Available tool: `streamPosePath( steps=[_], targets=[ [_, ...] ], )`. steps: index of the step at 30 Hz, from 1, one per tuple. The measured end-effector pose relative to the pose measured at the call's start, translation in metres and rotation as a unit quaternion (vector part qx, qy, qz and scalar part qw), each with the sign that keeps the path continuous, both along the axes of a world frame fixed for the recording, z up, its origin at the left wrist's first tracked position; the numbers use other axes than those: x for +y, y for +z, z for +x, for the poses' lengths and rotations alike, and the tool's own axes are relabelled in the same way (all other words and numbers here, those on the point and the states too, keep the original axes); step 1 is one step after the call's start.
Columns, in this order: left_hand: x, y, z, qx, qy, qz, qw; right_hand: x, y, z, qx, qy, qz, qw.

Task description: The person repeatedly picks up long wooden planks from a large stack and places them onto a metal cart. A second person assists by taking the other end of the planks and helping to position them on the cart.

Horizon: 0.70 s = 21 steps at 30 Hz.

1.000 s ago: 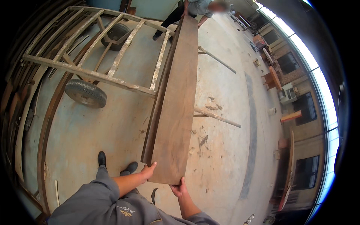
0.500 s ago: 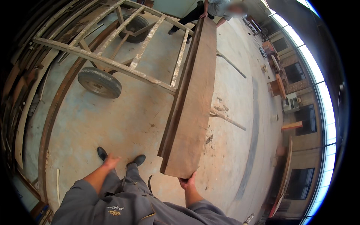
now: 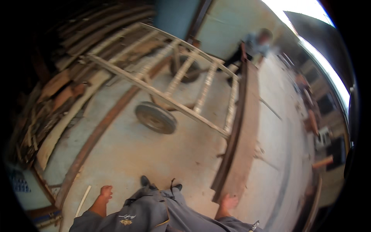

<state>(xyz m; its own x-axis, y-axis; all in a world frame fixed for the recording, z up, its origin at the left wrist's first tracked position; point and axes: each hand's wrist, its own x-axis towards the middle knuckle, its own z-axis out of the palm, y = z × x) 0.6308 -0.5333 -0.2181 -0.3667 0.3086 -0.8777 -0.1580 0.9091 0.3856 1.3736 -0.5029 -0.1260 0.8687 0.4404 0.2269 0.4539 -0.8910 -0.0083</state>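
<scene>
Long brown wooden boards (image 3: 245,131) lie one against another across the right end of a wheeled cart frame (image 3: 179,110). At their near end, my right hand (image 3: 228,202) overlaps the upper board and seems to touch it. Motion blur hides how its fingers are placed. My left hand (image 3: 106,192) hangs in the air over the floor, fingers loosely bent and apart, holding nothing. At the boards' far end stands another person (image 3: 255,44), whose hands are near or on the boards; blur hides their grip.
The cart has slatted bars and rubber-tyred wheels (image 3: 155,117). Its two shafts stick out to the right beyond the boards. A long beam (image 3: 100,131) runs along the floor at left, beside piled timber (image 3: 58,92). A thin pale stick (image 3: 83,201) lies near my left arm.
My view has swung left, so cart and boards appear farther right. My right hand has gone from gripping the near end's edge to overlapping the board's upper face. The left stays empty.
</scene>
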Motion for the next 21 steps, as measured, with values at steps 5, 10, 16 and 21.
streamPosePath(
  steps=[5, 10, 16, 21],
  targets=[
    [-0.004, 0.029, -0.056, 0.0, 0.082, 0.037, 0.996, 0.086, 0.004, -0.055, 0.055, -0.081, -0.101, 0.99],
    [-0.012, 0.024, -0.108, -0.032, 0.175, 0.025, 0.984, 0.195, 0.026, -0.138, 0.179, 0.019, 0.004, 0.984],
    [0.028, 0.01, -0.207, -0.04, 0.252, 0.014, 0.967, 0.352, -0.047, -0.306, 0.27, 0.289, 0.145, 0.907],
    [0.095, 0.016, -0.312, -0.024, 0.289, 0.028, 0.957, 0.478, -0.06, -0.495, 0.491, 0.39, 0.108, 0.771]
  ],
)
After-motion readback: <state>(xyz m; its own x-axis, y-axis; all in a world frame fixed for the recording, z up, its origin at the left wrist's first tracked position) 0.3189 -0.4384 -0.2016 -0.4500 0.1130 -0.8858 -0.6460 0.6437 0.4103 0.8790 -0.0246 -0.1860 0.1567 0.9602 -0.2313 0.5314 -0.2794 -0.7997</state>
